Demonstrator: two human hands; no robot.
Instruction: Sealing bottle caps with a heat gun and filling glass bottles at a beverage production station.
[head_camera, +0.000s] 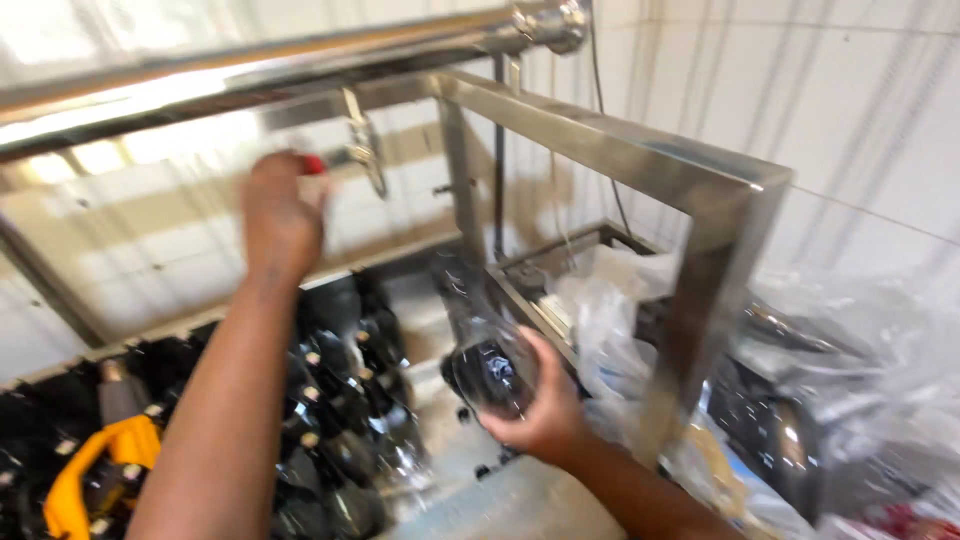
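Observation:
My left hand (280, 215) is raised up to a red-tipped handle (314, 164) beside a metal lever (366, 152) under a steel bar; its fingers are curled around the handle. My right hand (545, 405) grips the bottom of a dark glass bottle (478, 335), which tilts up to the left inside a steel frame (700, 300). The picture is blurred by motion.
Several dark bottles (340, 400) lie packed together below my left arm, with a yellow object (85, 465) at the lower left. Crumpled clear plastic (850, 350) and more items fill the right side. White tiled walls (800, 110) stand behind.

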